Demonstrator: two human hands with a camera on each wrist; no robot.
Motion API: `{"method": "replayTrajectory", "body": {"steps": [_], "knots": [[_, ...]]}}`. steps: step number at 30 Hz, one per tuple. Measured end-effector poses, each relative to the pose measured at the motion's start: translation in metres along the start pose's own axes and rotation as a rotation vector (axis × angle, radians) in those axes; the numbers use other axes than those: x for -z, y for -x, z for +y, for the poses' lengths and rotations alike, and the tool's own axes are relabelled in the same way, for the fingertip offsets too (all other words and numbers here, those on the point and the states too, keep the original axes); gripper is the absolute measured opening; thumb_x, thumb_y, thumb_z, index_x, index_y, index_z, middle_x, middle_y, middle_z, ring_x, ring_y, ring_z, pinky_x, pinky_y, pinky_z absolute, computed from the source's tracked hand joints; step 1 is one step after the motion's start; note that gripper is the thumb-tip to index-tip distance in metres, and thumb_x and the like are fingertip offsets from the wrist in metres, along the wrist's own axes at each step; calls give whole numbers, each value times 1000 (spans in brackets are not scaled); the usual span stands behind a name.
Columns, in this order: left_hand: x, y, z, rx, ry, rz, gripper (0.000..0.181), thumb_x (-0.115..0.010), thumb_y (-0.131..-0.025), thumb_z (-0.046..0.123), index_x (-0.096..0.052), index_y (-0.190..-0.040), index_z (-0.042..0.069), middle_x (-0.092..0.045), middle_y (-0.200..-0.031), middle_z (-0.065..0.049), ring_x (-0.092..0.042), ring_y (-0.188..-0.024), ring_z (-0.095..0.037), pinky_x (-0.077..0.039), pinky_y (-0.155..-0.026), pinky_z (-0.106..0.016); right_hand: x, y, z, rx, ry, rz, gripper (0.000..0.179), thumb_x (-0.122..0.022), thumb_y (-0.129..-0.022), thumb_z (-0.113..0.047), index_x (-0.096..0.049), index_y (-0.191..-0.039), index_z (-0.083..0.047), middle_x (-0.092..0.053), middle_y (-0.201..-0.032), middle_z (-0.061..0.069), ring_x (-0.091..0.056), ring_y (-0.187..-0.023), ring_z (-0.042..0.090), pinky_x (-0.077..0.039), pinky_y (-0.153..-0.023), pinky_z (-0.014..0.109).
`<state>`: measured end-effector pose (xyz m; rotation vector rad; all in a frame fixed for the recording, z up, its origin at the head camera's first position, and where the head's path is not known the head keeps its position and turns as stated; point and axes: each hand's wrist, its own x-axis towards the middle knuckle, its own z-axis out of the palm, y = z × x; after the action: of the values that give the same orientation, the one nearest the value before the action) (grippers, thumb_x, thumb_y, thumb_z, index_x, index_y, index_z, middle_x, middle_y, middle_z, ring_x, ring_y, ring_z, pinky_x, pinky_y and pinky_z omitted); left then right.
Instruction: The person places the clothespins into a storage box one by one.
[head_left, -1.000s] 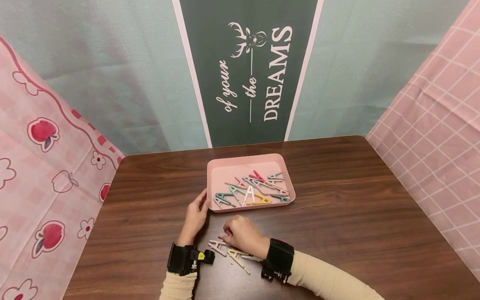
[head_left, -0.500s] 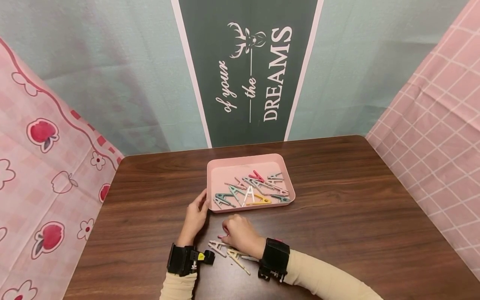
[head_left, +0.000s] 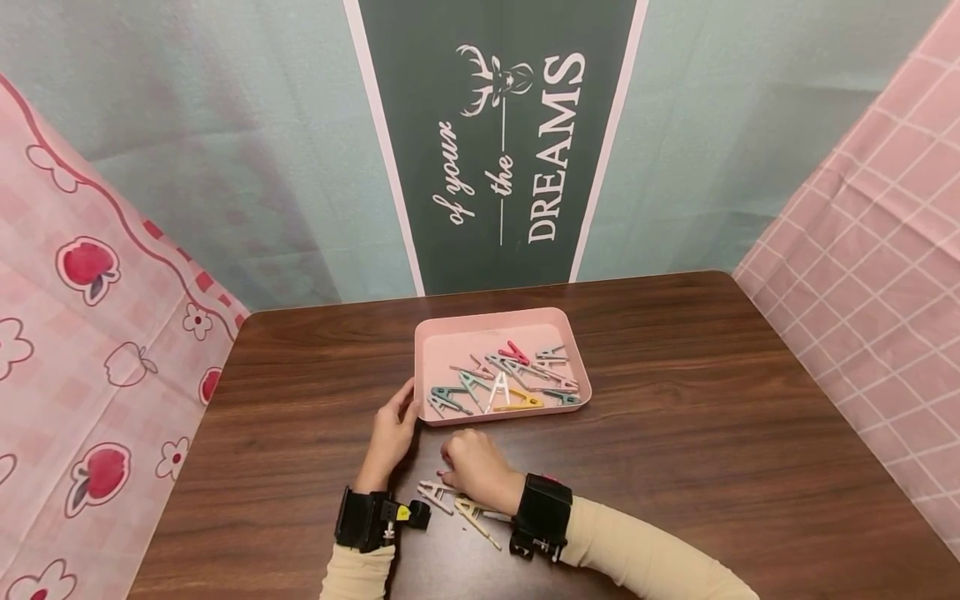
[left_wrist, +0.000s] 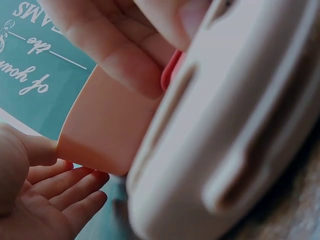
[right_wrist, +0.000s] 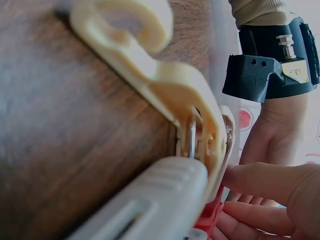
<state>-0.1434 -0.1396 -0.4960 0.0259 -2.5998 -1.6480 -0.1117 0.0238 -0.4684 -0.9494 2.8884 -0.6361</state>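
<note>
My left hand [head_left: 392,432] rests against the left front corner of the pink tray [head_left: 491,325], its thumb at the tray's edge and its fingers extended. Several coloured clothespins lie in the tray. Just in front of it, my right hand [head_left: 483,468] pinches a red clothespin [right_wrist: 211,215] low over the table; the fingers hide most of it in the head view. Close beside that hand lie a pale pinkish clothespin [head_left: 436,495], a cream clothespin [head_left: 474,518] and a light grey clothespin [right_wrist: 150,200]. The right wrist partly covers the grey one in the head view.
The brown wooden table [head_left: 675,400] spreads to both sides of the tray. Fabric hangings stand around it: a dark green printed panel [head_left: 502,267] behind, a pink apple-print cloth [head_left: 97,375] at left and a pink grid cloth [head_left: 885,208] at right.
My right hand and wrist have shifted slightly left, and the red clothespin shows less between the fingers. The left hand, tray and other clothespins stay in place.
</note>
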Motion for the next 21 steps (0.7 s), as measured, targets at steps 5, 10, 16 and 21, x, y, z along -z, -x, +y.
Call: {"method": "replayTrajectory", "body": {"steps": [5,10,16,21], "knots": [[1,0,1,10,6,-2,44,-50,-98,4,-44,-140,-6,-54,-137,-27,-54,-128,-38,-44,-107,-49,1,-1,1,9,-7,-9,28,-79,-72,-15,-56,-57,-12,-47,-57,-6,-38,-53,3,-25,-48,16],[0,-1,1,10,8,4,43,-51,-98,4,-45,-140,-6,-55,-136,-28,-55,-127,-38,-45,-107,-50,5,-1,0,9,-28,-12,22,-79,-73,-15,-61,-60,-10,-47,-57,-5,-39,-54,4,-27,-50,15],[0,0,1,10,9,2,43,-50,-98,3,-45,-140,-6,-55,-136,-28,-55,-127,-38,-44,-108,-49,15,-2,1,-21,-60,2,13,-80,-75,-17,-73,-79,-7,-63,-68,1,-56,-64,10,-40,-56,17],[1,1,1,9,0,-1,43,-50,-98,2,-45,-140,-6,-55,-136,-27,-55,-127,-37,-44,-108,-49,22,-1,2,-40,-142,32,21,-82,-73,-16,-76,-90,-5,-73,-80,5,-64,-70,12,-48,-60,16]]}}
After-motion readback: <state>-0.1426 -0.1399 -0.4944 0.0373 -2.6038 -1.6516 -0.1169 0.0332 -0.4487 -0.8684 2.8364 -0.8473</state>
